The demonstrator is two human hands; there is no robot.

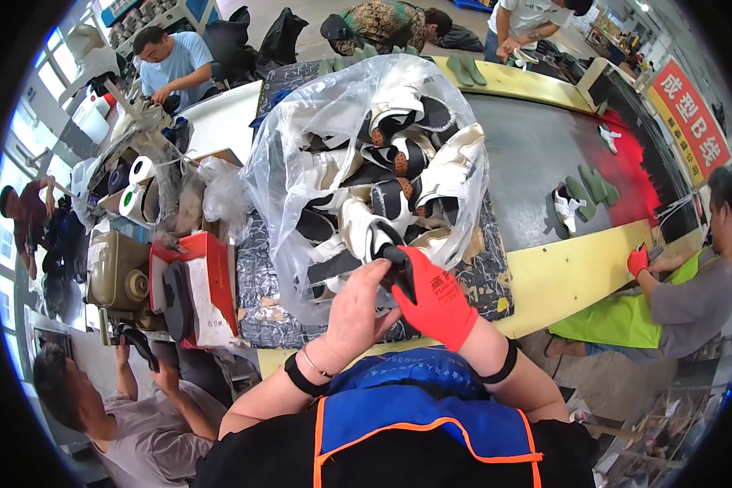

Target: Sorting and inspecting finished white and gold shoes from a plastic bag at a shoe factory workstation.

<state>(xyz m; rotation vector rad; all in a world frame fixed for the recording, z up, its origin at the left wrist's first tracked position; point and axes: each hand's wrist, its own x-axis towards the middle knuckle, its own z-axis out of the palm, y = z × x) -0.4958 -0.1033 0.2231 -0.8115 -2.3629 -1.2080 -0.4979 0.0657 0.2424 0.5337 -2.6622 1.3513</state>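
We are viewing, from the head cam, two hands working at the mouth of a clear plastic bag (301, 138) full of black-and-white shoe uppers (398, 175). The right hand (435, 301), in a red glove, is closing around a black piece (398, 264) of one upper at the bag's near edge; the bare left hand (358, 313) is curling its fingers against the same piece from below, w/ thumb and fingertips pinching it. The piece is sitting just at the bag opening, touching both hands.

Risks, as we are judging them: the bag is leaning toward us and is heaped high, so a pull on one upper could be dragging neighbours out over the edge; the thin film could be snagging or tearing on a stiff part; the bare fingers, w/o a glove, could be getting nipped btwn parts.

Surface: the bag is resting on a dark patterned mat (256, 285) over a yellow-edged bench (561, 276), beside a dark conveyor belt (537, 154) carrying a white shoe (565, 207) and green insoles (594, 185). A red box (211, 285) is standing just left of the mat. Room: a busy workshop, w/ several other people working around the benches, and windows along the left.
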